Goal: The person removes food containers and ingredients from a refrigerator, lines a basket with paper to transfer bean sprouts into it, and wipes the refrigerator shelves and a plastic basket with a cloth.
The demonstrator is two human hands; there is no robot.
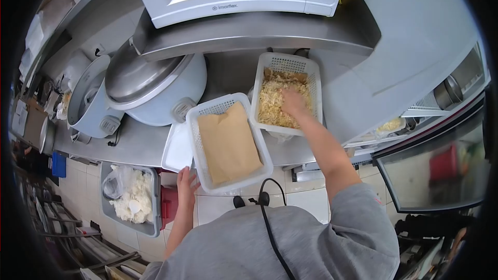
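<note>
Resting in shreds point(274, 109), right fingers point(286, 96) hide their grip; paper-lined basket point(197, 145) at eight o'clock, near parted, seemingly empty left fingers point(184, 177).

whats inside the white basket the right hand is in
The white basket holds pale yellowish shreds, with something brown, perhaps paper, at its far end. What lies beneath the shreds and the right hand is covered.

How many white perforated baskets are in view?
2: the paper-lined basket beside the left hand; the other basket, with yellowish shreds, under the right hand. More may be hidden.
</note>
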